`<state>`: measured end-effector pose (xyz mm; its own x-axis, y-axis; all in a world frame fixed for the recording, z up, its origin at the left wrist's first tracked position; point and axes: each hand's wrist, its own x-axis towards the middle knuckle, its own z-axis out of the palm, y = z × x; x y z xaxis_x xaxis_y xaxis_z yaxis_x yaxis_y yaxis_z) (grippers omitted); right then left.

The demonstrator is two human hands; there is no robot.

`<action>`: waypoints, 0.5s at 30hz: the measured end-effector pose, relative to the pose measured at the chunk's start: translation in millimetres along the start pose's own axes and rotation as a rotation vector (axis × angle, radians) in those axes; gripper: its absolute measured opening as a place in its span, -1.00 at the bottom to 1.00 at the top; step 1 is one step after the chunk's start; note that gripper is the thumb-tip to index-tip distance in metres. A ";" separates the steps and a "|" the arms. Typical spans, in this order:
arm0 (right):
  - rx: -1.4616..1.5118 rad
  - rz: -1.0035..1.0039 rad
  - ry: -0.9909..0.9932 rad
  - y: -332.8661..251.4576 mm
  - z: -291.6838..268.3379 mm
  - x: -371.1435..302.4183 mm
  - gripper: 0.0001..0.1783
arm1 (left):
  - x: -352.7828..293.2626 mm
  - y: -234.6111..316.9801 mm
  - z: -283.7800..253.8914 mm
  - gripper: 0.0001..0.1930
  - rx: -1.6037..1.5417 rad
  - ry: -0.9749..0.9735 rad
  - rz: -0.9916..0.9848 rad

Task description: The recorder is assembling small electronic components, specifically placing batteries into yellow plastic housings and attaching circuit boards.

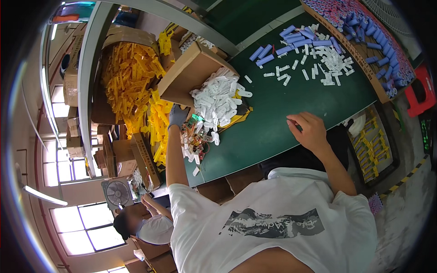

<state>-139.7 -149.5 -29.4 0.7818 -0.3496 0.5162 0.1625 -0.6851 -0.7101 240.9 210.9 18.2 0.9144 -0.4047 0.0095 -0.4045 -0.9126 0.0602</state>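
Observation:
My left hand (178,116), in a grey glove, reaches out between the yellow plastic pieces (158,125) and a heap of white plastic parts (216,98). Its fingertips are hard to make out, so whether it grips anything does not show. Just beside it lie a small green part (196,117) and a tangle of small wired parts (193,139). My right hand (309,131) is over the near side of the green table (268,120), loosely curled, thumb and fingers apart, nothing visible in it.
Purple cylindrical cells (300,41) and loose white parts (334,61) lie at the far right, beside a carton of cells (371,68). A tipped cardboard box (182,82) and a carton of yellow pieces (129,73) stand left. Another person (152,227) sits at lower left.

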 end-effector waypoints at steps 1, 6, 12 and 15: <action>-0.002 0.006 -0.003 -3.1 -0.4 -0.1 -0.88 | -12.0 13.2 -17.5 -0.40 -0.001 -0.006 0.002; 0.108 0.075 -0.036 -11.3 3.0 6.8 -0.87 | -25.1 5.7 -49.1 -0.47 0.331 0.048 0.005; 0.295 0.292 -0.182 -18.2 -6.6 21.6 -0.80 | -63.1 20.4 -76.6 -0.64 0.546 0.325 -0.212; 0.474 0.422 -0.352 -12.6 -10.9 38.5 -0.78 | -108.3 16.0 -80.6 -0.64 0.509 0.465 -0.243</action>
<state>-118.2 -161.3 4.7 0.9700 -0.2421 0.0241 -0.0150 -0.1584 -0.9873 136.6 244.9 98.6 0.8457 -0.2241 0.4843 -0.0435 -0.9335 -0.3559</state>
